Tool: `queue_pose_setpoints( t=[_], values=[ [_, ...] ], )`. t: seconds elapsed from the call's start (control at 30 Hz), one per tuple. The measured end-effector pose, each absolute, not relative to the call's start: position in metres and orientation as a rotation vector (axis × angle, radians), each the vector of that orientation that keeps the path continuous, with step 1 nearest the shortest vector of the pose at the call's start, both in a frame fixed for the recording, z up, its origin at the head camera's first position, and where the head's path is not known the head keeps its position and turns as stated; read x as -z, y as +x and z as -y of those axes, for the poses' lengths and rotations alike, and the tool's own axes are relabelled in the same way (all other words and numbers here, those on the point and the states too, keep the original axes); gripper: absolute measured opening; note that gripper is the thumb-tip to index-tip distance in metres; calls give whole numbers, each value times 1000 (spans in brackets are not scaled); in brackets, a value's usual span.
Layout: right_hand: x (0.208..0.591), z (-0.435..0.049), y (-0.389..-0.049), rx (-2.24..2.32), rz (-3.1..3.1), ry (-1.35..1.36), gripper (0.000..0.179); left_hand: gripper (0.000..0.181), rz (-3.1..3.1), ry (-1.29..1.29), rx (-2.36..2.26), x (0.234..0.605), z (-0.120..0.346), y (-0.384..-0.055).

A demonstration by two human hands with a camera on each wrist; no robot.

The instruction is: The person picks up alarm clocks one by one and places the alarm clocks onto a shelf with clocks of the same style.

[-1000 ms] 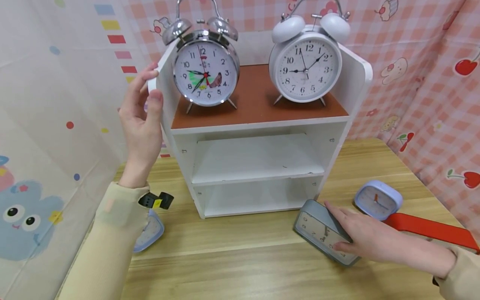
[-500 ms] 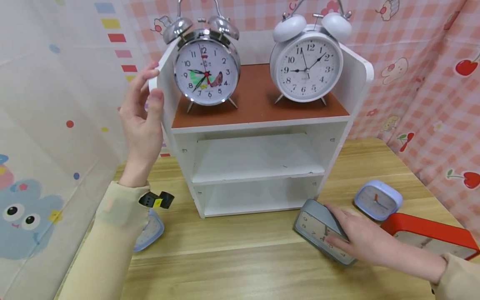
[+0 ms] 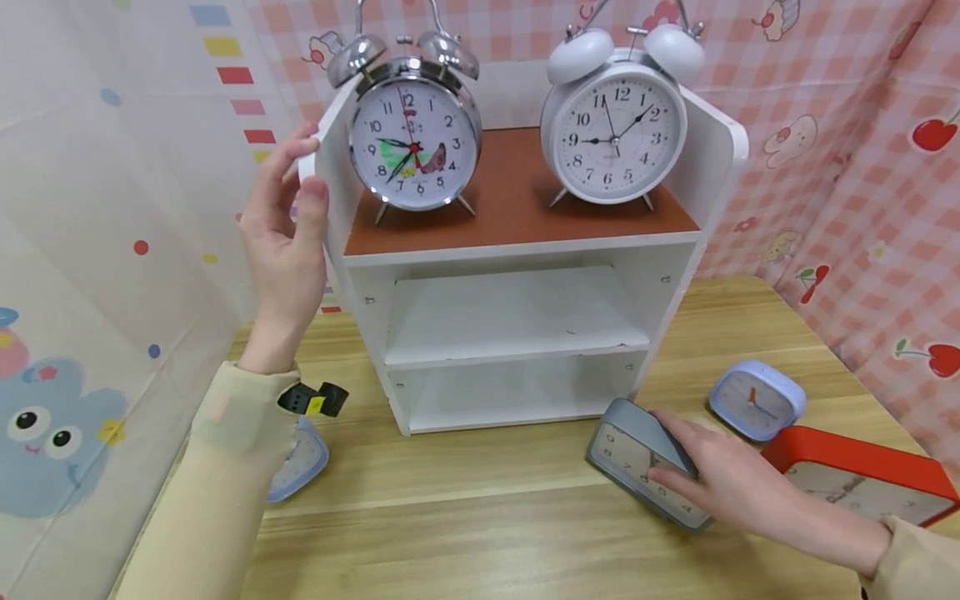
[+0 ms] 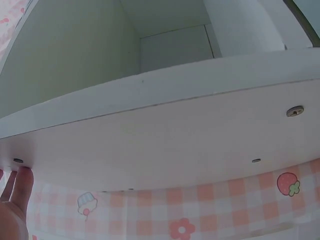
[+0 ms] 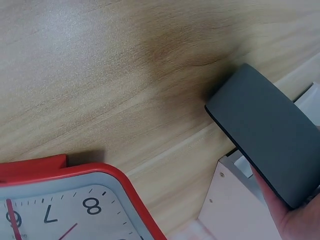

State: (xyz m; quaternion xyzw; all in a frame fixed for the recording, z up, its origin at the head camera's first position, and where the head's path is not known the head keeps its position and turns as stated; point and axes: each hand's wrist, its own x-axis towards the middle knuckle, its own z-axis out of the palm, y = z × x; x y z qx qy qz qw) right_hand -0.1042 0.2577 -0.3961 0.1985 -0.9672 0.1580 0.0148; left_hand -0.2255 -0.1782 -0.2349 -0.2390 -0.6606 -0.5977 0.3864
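My right hand [image 3: 727,475] grips a grey rounded-square alarm clock [image 3: 626,467] on the table, thumb on its numbered front and fingers behind its top. In the right wrist view the clock's dark casing [image 5: 265,130] shows, with only part of the hand at the edge. My left hand [image 3: 285,225] touches the upper left side panel of a white shelf unit [image 3: 521,321], thumb and fingertips at the panel's edge. In the left wrist view a few fingers [image 4: 21,192] rest against the panel's outer face.
A silver twin-bell clock [image 3: 416,146] and a white twin-bell clock [image 3: 615,137] stand on the brown top shelf [image 3: 510,192]. A blue clock [image 3: 757,400] and a red clock [image 3: 862,475] lie at right. Another blue clock [image 3: 303,462] is partly behind the left forearm.
My right hand has shifted slightly left over the grey clock, its thumb moving further onto the front. The lowered forearm uncovers more of the red clock. The left hand stays in place.
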Motion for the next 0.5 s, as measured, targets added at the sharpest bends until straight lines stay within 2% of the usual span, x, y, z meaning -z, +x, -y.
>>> queue_pose_setpoints(
  t=[0.5],
  values=[
    [394,-257,-106,-537,2974,578,66,69,1687,-608,1529,235,178,-225]
  ],
)
